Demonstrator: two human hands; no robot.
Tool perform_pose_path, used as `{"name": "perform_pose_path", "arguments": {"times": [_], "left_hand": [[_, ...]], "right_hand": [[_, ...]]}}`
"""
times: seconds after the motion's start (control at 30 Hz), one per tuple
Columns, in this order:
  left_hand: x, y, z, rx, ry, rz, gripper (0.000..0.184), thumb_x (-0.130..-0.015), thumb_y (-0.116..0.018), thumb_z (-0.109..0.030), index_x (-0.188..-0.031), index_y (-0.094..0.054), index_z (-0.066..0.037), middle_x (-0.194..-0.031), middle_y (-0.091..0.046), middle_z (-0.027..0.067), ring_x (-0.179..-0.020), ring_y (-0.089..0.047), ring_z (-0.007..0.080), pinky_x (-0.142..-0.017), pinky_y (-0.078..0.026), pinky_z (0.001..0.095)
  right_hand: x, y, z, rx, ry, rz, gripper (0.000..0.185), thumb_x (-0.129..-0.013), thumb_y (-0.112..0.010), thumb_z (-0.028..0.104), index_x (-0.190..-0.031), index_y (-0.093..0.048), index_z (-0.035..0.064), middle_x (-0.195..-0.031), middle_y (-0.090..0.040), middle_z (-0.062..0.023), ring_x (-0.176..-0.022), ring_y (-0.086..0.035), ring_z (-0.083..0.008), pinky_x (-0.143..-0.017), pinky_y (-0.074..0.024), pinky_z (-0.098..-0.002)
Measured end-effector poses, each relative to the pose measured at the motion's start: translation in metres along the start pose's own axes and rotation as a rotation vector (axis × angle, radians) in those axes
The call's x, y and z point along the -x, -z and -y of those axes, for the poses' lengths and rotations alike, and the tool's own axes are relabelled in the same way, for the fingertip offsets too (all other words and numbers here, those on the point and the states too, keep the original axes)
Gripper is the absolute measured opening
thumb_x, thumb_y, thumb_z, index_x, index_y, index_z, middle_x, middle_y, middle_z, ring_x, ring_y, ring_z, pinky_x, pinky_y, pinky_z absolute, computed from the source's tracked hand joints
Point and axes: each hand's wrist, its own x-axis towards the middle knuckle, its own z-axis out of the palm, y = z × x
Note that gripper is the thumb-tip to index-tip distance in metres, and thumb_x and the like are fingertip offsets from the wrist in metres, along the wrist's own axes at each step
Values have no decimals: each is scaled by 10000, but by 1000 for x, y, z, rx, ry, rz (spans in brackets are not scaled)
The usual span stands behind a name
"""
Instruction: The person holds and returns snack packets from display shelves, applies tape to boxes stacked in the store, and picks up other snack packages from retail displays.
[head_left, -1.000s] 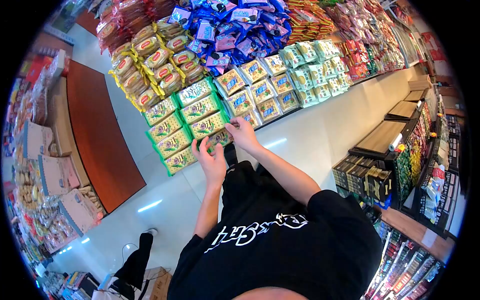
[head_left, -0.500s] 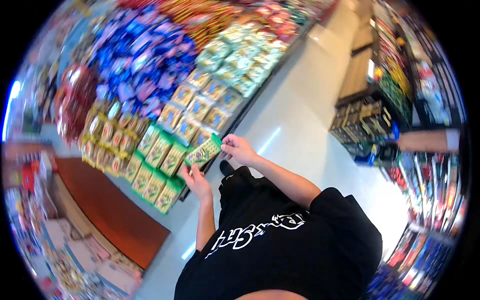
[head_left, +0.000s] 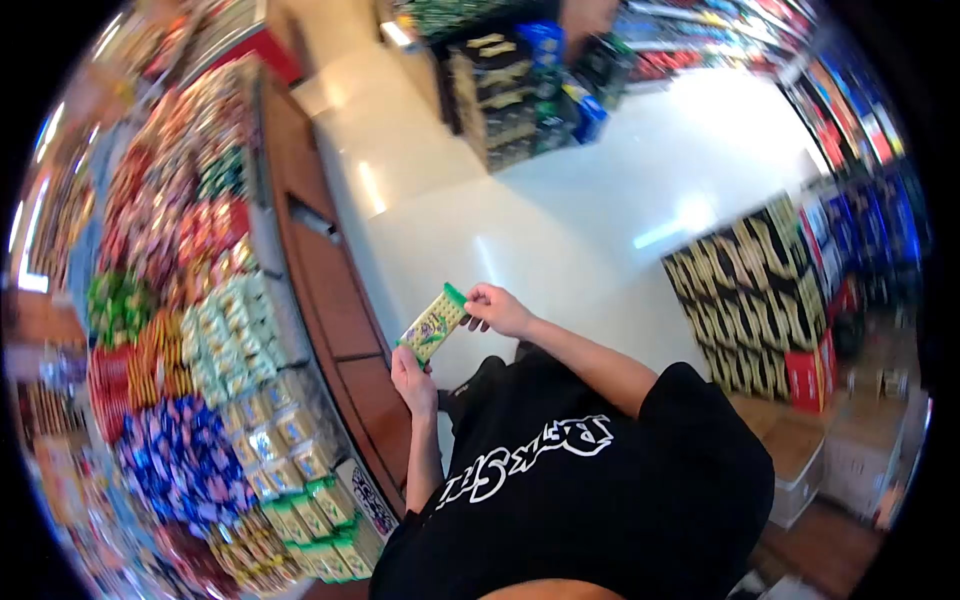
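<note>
A cream packet of crackers with green ends [head_left: 434, 324] is held out in front of my body, tilted, its printed face toward me. My left hand [head_left: 413, 382] is closed on its lower end. At the upper end, the fingers of my right hand [head_left: 498, 311] pinch the green edge. Similar green-and-cream packets [head_left: 325, 535] lie in rows on the display stand at the lower left, apart from both hands.
The wooden display stand [head_left: 375, 400] runs along my left, with blue packets [head_left: 185, 460] and pale green packets [head_left: 232, 335] on it. Stacked black-and-gold cartons [head_left: 750, 300] stand on the right. Another stack of cartons [head_left: 495, 95] is ahead, across the shiny floor [head_left: 560, 220].
My view has swung to the right, so the display stand now lies farther left and lower. Both hands have carried the cracker packet away from the rows of packets, over the floor.
</note>
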Motion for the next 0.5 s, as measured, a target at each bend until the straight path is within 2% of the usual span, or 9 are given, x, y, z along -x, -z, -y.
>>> {"name": "perform_pose_path", "arguments": {"times": [0.17, 0.27, 0.37, 0.4, 0.5], "left_hand": [[4, -129, 10, -52, 80, 270, 374, -1032, -386, -361, -919, -566, -52, -687, -508, -25, -553, -431, 52, -498, -349, 210], [14, -200, 9, -53, 171, 439, 374, -1032, -385, -359, -950, -561, -39, -693, -531, 1, -549, -438, 65, -490, -349, 224], [8, -251, 25, -278, 161, 710, 385, -1034, -377, -356, -951, -568, -33, -694, -540, -1, -546, -443, 66, -493, -359, 229], [5, -268, 28, -384, 116, 776, 421, -1028, -388, -359, -879, -590, -21, -645, -541, 7, -548, -472, 76, -504, -380, 246], [-6, -324, 29, -754, -24, 1032, 498, -1019, -383, -373, -841, -599, 39, -577, -554, 97, -533, -525, 156, -519, -418, 346]], "right_hand": [[68, 102, -2, -198, 10, -329, 246, -974, -510, 254, -1040, -512, 18, -899, -673, -105, -717, -645, -152, -587, -497, -270], [97, 153, -9, -306, 104, -576, 254, -974, -517, 260, -1042, -520, 15, -854, -664, -93, -696, -640, -138, -575, -489, -260], [134, 195, -20, -402, 149, -780, 231, -967, -533, 245, -1004, -533, 18, -866, -651, -82, -703, -635, -128, -586, -493, -267], [146, 208, -25, -445, 160, -826, 226, -967, -534, 243, -996, -533, 19, -870, -649, -82, -705, -636, -129, -589, -496, -269], [170, 245, -38, -557, 148, -933, 214, -968, -528, 237, -981, -525, 24, -862, -642, -83, -677, -636, -133, -581, -493, -256]]}}
